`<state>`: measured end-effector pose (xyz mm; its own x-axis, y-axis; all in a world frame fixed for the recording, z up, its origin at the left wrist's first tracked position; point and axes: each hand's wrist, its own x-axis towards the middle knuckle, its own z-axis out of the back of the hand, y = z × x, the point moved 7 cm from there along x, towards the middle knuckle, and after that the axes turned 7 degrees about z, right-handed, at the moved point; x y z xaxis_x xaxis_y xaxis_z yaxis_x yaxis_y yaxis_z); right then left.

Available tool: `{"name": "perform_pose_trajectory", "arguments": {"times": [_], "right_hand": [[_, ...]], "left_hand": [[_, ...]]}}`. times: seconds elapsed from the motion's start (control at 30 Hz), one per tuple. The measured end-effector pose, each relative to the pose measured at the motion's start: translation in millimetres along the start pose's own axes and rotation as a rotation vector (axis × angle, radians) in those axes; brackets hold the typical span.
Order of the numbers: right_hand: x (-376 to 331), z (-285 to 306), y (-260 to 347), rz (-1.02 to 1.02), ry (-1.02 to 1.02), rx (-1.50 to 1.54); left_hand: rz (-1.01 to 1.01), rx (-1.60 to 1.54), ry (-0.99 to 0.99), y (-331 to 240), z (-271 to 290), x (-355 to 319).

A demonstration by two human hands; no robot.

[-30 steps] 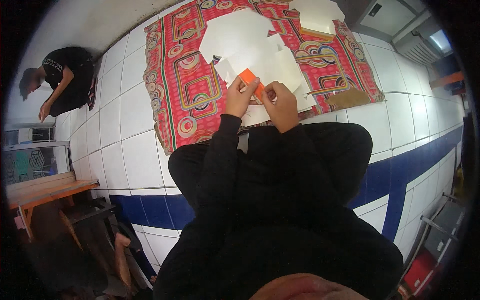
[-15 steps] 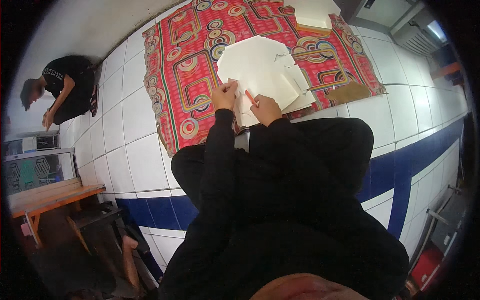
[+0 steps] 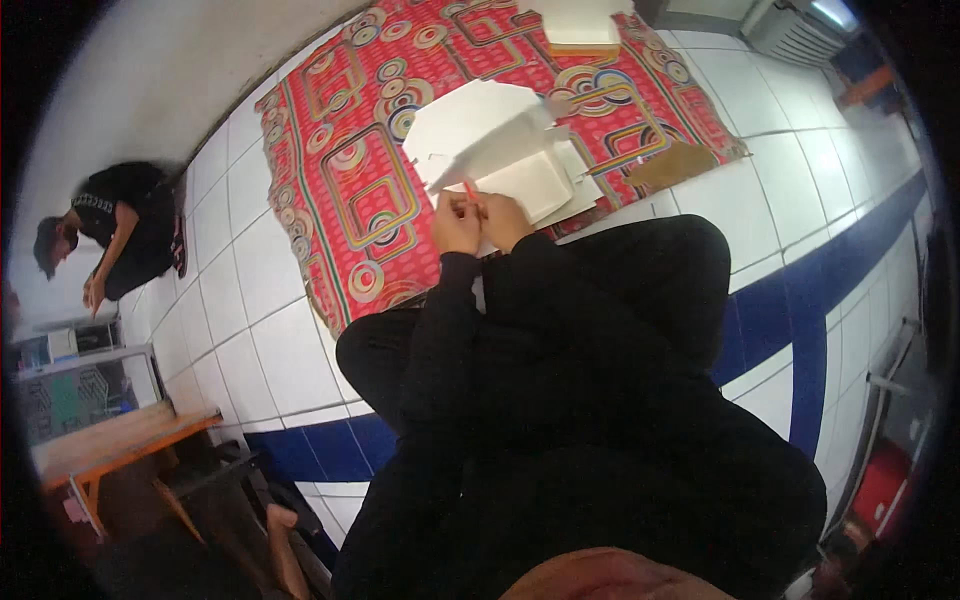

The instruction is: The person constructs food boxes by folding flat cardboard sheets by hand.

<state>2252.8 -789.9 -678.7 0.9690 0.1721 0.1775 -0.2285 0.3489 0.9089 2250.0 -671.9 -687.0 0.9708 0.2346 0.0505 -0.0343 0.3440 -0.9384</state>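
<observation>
In front of my crossed legs lies a white cardboard box [image 3: 530,188], partly folded into a tray, with its lid panel [image 3: 475,112] spread on the far side. My left hand [image 3: 457,224] is closed at the near left corner of the box, fingers pinched on its edge. Right beside it, almost touching, is my right hand [image 3: 504,220], closed around a slim orange-red stick [image 3: 470,188] whose tip points up past the fingers. The fingers cover the near corner, so its folds are hidden. More flat white card [image 3: 575,205] shows under the box's right side.
A patterned red mat [image 3: 350,200] lies beneath the box on white floor tiles [image 3: 790,180]. Another white box [image 3: 582,30] stands at its far edge. A brown patch [image 3: 675,165] is on the right. At far left a person [image 3: 130,225] squats near a wooden table [image 3: 120,445].
The box's near side has risen from a flatter sheet into a tray shape. My hands have come together at its near left corner. The whole view has shifted slightly.
</observation>
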Motion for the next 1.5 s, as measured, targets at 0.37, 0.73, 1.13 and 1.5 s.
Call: {"name": "perform_pose_trajectory", "arguments": {"times": [0.37,0.73,1.13,1.5], "right_hand": [[35,176,-57,-0.164,-0.515,-0.595],[29,142,-61,-0.124,-0.332,-0.353],[32,105,-49,-0.164,-0.266,-0.285],[25,107,-33,-0.109,-0.317,-0.504]], "left_hand": [[0.028,0.276,-0.142,-28,3,15],[-0.023,0.457,0.322,-65,-78,-9],[0.428,-0.203,0.442,14,-90,12],[0.576,-0.375,0.495,4,-100,-1]]}}
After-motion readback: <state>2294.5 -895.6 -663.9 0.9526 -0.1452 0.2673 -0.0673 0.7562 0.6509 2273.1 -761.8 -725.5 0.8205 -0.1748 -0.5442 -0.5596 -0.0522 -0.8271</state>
